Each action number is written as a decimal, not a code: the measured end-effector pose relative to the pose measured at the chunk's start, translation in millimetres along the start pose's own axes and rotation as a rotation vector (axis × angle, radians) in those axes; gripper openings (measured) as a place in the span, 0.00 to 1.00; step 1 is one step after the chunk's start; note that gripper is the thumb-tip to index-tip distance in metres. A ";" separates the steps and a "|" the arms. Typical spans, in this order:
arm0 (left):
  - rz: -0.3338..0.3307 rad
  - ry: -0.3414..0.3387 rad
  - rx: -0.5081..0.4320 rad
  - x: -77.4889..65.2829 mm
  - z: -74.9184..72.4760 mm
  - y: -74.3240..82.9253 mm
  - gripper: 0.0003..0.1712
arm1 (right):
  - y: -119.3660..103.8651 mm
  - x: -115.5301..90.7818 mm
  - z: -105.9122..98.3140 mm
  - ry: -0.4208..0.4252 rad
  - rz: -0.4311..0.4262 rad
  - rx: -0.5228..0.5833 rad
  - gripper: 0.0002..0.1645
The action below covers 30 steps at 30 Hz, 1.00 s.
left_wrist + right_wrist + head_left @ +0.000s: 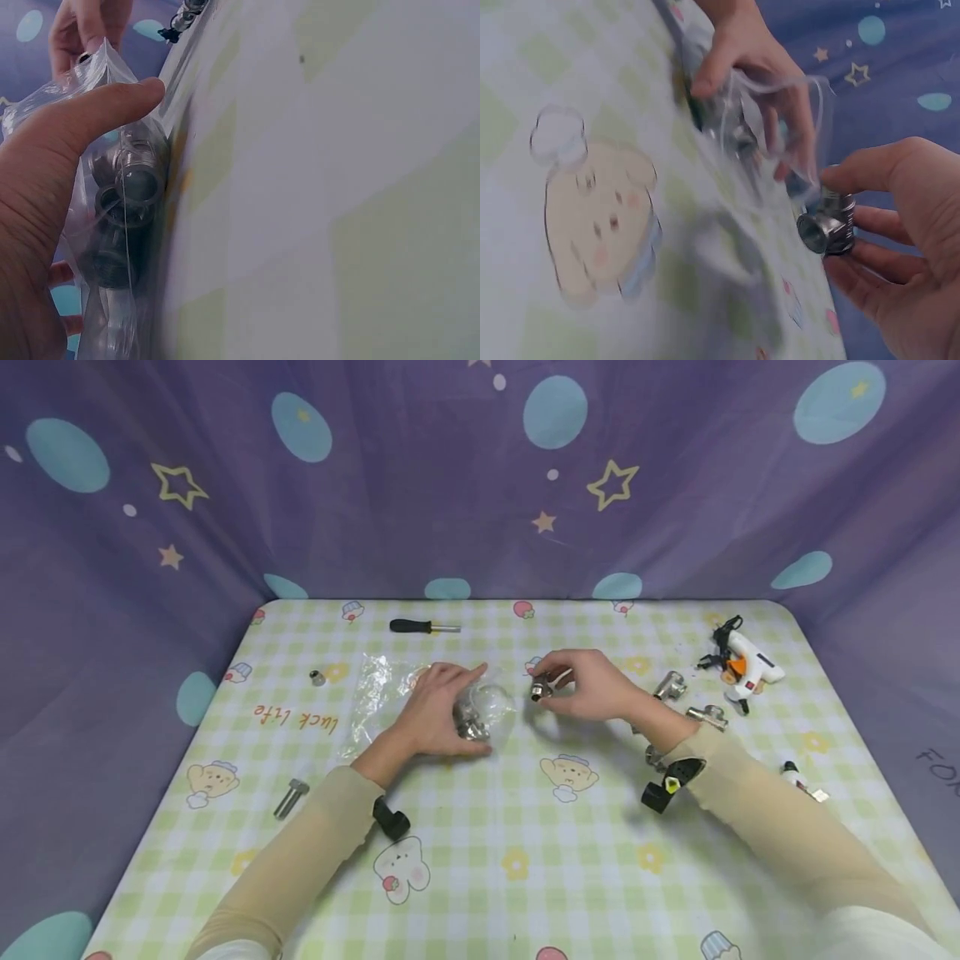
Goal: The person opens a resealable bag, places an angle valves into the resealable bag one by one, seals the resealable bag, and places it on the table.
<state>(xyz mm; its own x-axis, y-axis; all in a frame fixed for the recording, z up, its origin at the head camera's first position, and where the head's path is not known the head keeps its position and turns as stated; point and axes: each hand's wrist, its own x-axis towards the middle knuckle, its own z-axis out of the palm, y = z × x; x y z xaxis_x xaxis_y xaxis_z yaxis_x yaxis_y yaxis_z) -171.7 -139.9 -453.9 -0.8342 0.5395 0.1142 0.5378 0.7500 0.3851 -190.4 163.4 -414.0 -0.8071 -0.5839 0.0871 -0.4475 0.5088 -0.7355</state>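
Note:
A clear plastic bag (378, 702) lies at the middle of the table, its mouth standing open toward the right. Several shiny metal pipe fittings (135, 180) show through its film. My left hand (431, 714) grips the bag near the mouth, thumb on one side and fingers on the other. Just right of the opening, my right hand (596, 687) pinches a metal tee fitting (829, 223) between thumb and fingers. That fitting is held above the tablecloth, apart from the fittings in the bag.
More metal fittings (670, 685) lie beside my right forearm, partly hidden by it. A white glue gun (752, 668) with a black cord is at the far right. Behind the bag lies a screwdriver (412, 626). A bolt (291, 798) and a small metal piece (317, 677) are left.

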 end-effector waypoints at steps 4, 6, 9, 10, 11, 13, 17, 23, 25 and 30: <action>-0.001 0.005 -0.006 -0.6 1.1 -0.7 0.76 | -6.6 9.0 20.3 0.000 0.019 0.092 0.23; -0.001 0.008 -0.004 -1.0 1.5 -1.0 0.76 | -9.9 12.5 30.8 0.002 0.034 0.110 0.22; 0.001 0.011 -0.006 -1.4 2.3 -1.7 0.76 | -14.2 17.4 45.6 0.021 0.062 0.134 0.22; 0.003 0.014 -0.007 -1.4 2.7 -1.9 0.76 | -15.4 18.8 50.0 0.026 0.069 0.141 0.22; 0.005 0.017 -0.008 -1.3 3.0 -2.1 0.76 | -16.7 20.2 54.0 0.030 0.074 0.151 0.22; 0.011 0.024 -0.013 -1.0 3.7 -2.3 0.75 | -18.6 22.9 61.0 0.039 0.078 0.159 0.22; 0.019 0.033 -0.018 -0.1 4.0 -2.4 0.74 | -21.7 26.8 71.6 0.071 0.056 0.142 0.21; 0.013 0.026 -0.020 0.2 2.6 -1.4 0.73 | -25.6 31.3 82.0 0.109 0.064 0.135 0.17; 0.013 0.026 -0.020 0.2 1.9 -0.7 0.73 | -26.6 31.1 82.9 0.108 0.073 0.164 0.13; 0.007 0.029 -0.018 -0.2 0.6 -0.1 0.73 | -27.5 28.1 84.1 0.080 0.117 0.296 0.07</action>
<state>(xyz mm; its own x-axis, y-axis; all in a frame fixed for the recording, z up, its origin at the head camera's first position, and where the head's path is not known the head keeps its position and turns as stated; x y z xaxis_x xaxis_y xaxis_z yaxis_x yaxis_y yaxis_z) -171.5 -139.8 -454.5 -0.8338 0.5330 0.1438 0.5415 0.7391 0.4007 -168.4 79.8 -447.9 -0.8793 -0.4750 0.0347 -0.2282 0.3563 -0.9061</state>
